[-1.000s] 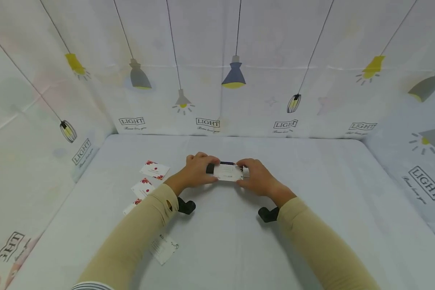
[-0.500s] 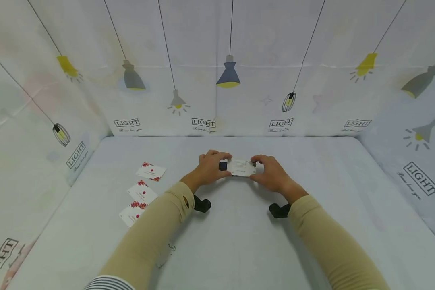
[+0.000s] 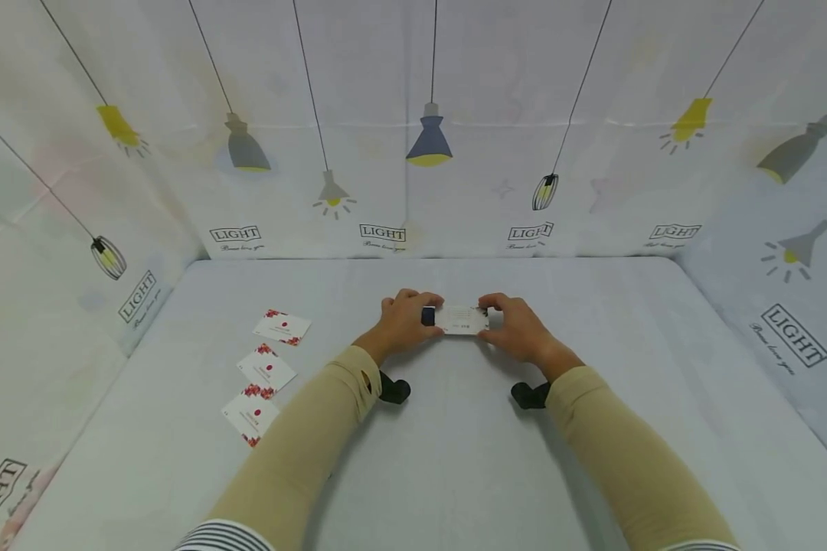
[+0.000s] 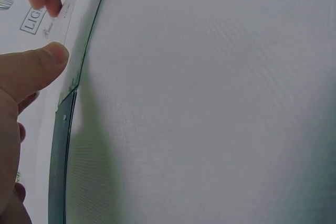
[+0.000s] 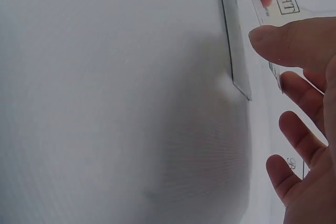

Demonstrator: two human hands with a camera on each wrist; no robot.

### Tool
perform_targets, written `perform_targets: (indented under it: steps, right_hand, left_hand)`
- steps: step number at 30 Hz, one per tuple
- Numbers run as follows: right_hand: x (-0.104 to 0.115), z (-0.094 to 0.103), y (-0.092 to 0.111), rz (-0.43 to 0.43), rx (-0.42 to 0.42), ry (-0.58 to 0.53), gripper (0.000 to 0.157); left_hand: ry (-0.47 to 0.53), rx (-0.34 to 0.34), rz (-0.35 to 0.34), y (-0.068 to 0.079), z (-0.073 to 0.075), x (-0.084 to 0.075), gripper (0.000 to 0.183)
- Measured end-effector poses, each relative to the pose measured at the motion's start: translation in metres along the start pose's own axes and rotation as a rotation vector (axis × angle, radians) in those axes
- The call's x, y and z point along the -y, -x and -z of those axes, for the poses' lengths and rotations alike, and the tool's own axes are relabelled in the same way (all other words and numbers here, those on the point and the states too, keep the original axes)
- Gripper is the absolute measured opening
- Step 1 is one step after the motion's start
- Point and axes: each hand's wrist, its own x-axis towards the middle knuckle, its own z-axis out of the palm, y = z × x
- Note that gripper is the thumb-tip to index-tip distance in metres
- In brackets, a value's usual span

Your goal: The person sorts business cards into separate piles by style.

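Observation:
A white printed card [image 3: 462, 321] is held level between my two hands, near the middle of the table. On its left end my left hand [image 3: 405, 320] pinches it, thumb in front and fingers behind. My right hand [image 3: 518, 330] grips the right end the same way; three of its fingers hang loosely curled in the right wrist view. Under the card lies a flat piece, dark blue at its left end [image 4: 61, 156] and pale at its right end [image 5: 239, 72]. Whether the fingers also touch this piece, I cannot tell.
Three white cards with red flowers, an upper [image 3: 282, 327], a middle [image 3: 266, 367] and a lower one [image 3: 250, 413], lie left of my left sleeve. Black wrist mounts, left [image 3: 394, 390] and right [image 3: 529, 396], jut from the wrists. A lamp-patterned cloth [image 3: 469, 207] hangs behind the table.
Both hands have moved right with the card, and the flat piece has shifted right too. My left sleeve now covers a loose card that showed beside it. The head view has turned slightly.

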Motion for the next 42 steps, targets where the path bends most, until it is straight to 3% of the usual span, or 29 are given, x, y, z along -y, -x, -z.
perform_targets:
  steps: [11, 42]
  right_hand:
    - [0.0, -0.005, -0.006, -0.006, 0.025, 0.003, 0.064]
    - [-0.01, -0.009, -0.012, -0.039, 0.047, 0.038, 0.056]
  left_hand:
    - [-0.048, 0.027, 0.02, -0.001, -0.002, 0.001, 0.055]
    - [-0.066, 0.038, 0.012, -0.003, -0.006, 0.003, 0.051]
